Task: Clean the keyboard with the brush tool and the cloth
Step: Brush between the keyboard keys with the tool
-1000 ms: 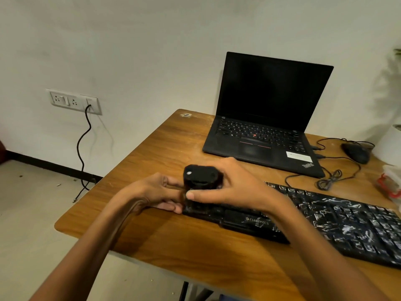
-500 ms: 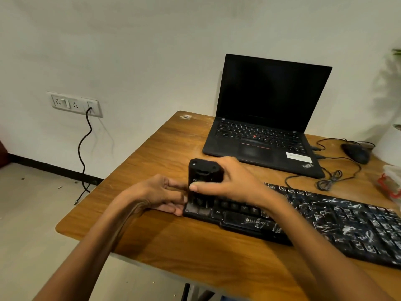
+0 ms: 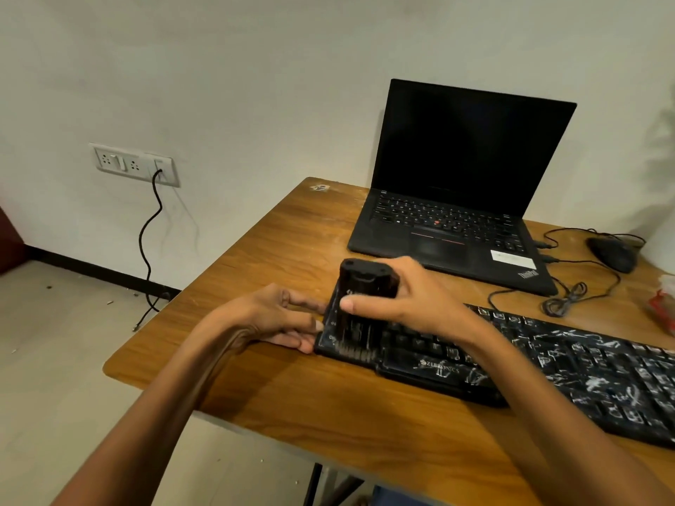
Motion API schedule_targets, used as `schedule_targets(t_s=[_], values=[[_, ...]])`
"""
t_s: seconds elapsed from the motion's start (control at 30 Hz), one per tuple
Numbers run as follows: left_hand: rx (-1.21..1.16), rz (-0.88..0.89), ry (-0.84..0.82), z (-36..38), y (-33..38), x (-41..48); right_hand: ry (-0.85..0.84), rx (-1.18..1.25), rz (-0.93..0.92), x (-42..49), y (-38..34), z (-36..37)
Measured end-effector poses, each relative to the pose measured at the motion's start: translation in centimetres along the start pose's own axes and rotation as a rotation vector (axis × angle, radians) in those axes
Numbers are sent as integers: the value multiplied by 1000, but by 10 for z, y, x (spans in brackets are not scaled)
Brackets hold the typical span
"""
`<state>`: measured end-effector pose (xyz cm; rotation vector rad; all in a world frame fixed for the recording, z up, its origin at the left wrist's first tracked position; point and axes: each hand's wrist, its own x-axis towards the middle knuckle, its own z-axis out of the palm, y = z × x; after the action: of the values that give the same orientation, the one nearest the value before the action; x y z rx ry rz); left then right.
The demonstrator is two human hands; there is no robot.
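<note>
Black brush point(image 3: 365, 297) is standing more upright than a second ago, and its bristles point(image 3: 352, 350) are now reaching the keyboard's point(image 3: 548, 363) near edge at its left end, so a stroke seems to be finishing toward the person. The right hand point(image 3: 412, 304) is clamping around the brush body, thumb across the front. The left hand point(image 3: 274, 315) is bracing the keyboard's left end with nearly straight fingers, gripping nothing. The keyboard is lying along the near right part of the wooden table point(image 3: 292, 396). White streaks are still covering most keys to the right, so brushing is probably only beginning. Counting: one keyboard, one brush, two hands, one laptop point(image 3: 456, 220) at the far edge, one mouse point(image 3: 610, 254) toward the far right corner. No cloth is showing clearly.
</note>
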<state>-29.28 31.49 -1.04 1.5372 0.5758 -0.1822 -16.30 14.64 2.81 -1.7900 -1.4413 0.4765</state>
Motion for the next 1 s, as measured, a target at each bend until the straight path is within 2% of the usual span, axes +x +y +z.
schedule_targets(t_s=[0.13, 0.23, 0.27, 0.37, 0.4, 0.5, 0.6, 0.67, 0.7, 0.77, 0.83, 0.87, 0.93, 1.0], values=[[3, -3, 24, 3, 0, 1, 191, -79, -11, -2, 4, -16], [4, -7, 20, 1, -1, 2, 6, -12, 29, -12, 4, -13], [2, -12, 15, 1, -1, 2, 11, -22, 46, -14, 5, -13], [2, -11, 27, 0, -2, 3, 187, -67, 25, -18, 9, -26], [5, -9, 27, 0, -3, 3, 183, -46, 14, -20, 8, -28], [2, -11, 13, -1, -3, 3, 19, 59, 32, -29, 11, -25], [-11, -17, 19, 0, -1, 2, 224, -87, 48, -29, 21, -34], [-4, -15, 19, 0, -1, 0, 324, -96, -9, -27, 14, -38], [4, -14, 19, 0, -1, 0, 302, -49, -52, -26, 6, -32], [14, -19, 21, 0, 0, -1, 138, 16, -107, -20, -10, -7], [9, -33, 19, 1, 1, -3, -5, -55, -148, -12, -17, 18], [7, -37, 18, 2, 2, -3, -20, -115, -141, -7, -18, 21], [-1, -36, 24, 2, 2, -2, 62, -242, -123, 2, -14, 12], [4, -35, 18, 1, 1, -1, 138, -208, -154, 1, -13, 1]])
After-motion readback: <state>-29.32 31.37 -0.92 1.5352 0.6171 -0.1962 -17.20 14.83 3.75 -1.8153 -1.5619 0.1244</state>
